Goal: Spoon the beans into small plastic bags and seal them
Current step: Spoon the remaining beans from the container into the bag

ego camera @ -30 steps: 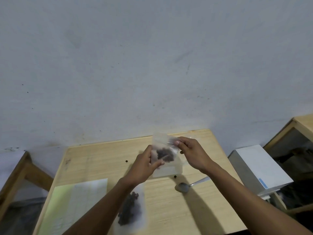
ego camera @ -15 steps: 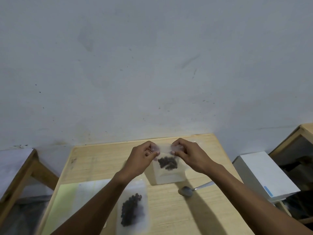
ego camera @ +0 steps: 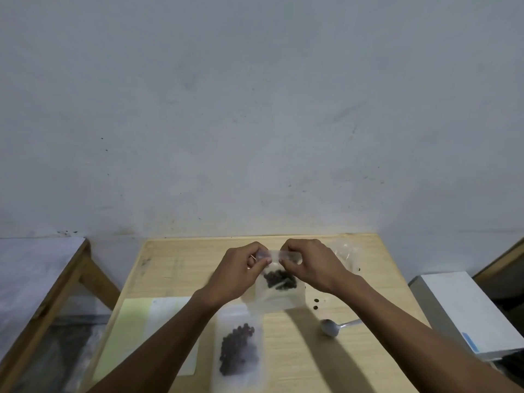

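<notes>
Bean bag point(ego camera: 279, 290), top edge pinched between both hands' fingers point(ego camera: 262, 260)

Both hands hold 1 small plastic bag point(ego camera: 279, 293) above the desk point(ego camera: 175, 268). The left hand point(ego camera: 238, 275) pinches the bag's top strip at its left end; the right hand point(ego camera: 313, 265) pinches the same strip at its right end. Dark beans point(ego camera: 279, 279) sit in the bag's upper half. A second bag of beans point(ego camera: 239, 346) lies flat on the desk, near the left forearm. A metal spoon point(ego camera: 330, 327) lies on the desk to the right. 2 loose beans point(ego camera: 315, 304) lie beside the held bag. A pale green sheet point(ego camera: 127, 330) lies at the desk's left side.
</notes>
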{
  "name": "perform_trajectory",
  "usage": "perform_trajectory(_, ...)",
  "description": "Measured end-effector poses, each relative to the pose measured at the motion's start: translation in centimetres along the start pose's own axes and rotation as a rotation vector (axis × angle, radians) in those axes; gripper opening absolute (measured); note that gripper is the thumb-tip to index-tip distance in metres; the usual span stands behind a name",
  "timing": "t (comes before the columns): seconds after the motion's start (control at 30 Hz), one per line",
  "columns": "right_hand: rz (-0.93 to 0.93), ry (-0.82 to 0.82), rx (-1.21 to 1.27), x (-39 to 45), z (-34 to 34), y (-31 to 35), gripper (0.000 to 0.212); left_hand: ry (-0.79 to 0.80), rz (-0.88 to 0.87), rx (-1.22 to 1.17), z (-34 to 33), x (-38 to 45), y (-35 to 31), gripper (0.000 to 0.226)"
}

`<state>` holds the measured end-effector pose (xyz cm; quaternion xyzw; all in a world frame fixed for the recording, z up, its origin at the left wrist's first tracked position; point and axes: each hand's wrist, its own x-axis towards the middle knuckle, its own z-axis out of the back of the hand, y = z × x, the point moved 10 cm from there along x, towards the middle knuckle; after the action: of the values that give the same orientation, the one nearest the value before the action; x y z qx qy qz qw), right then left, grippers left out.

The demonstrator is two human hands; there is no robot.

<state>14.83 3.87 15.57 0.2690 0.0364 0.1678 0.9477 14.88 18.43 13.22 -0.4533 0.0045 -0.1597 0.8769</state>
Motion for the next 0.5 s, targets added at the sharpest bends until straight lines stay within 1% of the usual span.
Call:
perform_trajectory(0.17,0.011,0.006,0.034,1.0,-1.3,2.3,0.008,-0.071,-0.041,0.025,2.4,-1.2,0.7,0.005)
perform_trajectory(0.23,0.018,0.019,0.066,1.5,-2.1,3.1,0.008,-0.104,-0.039,0.072,3.4,-1.8,1.1,0.007)
perform_trajectory(0.33,0.023,0.036,0.122,2.2,-3.2,4.4,0.005,-0.148,-0.011,0.135,5.1,-2.7,2.1,0.008)
perform_trajectory(0.43,0.052,0.035,0.114,2.6,-3.8,5.9,0.004,-0.185,0.026,0.147,7.2,-3.6,3.4,0.007)
perform_trajectory(0.5,0.047,0.048,0.100,2.9,-4.3,6.7,0.009,-0.187,0.048,0.134,8.4,-4.3,4.2,0.009)
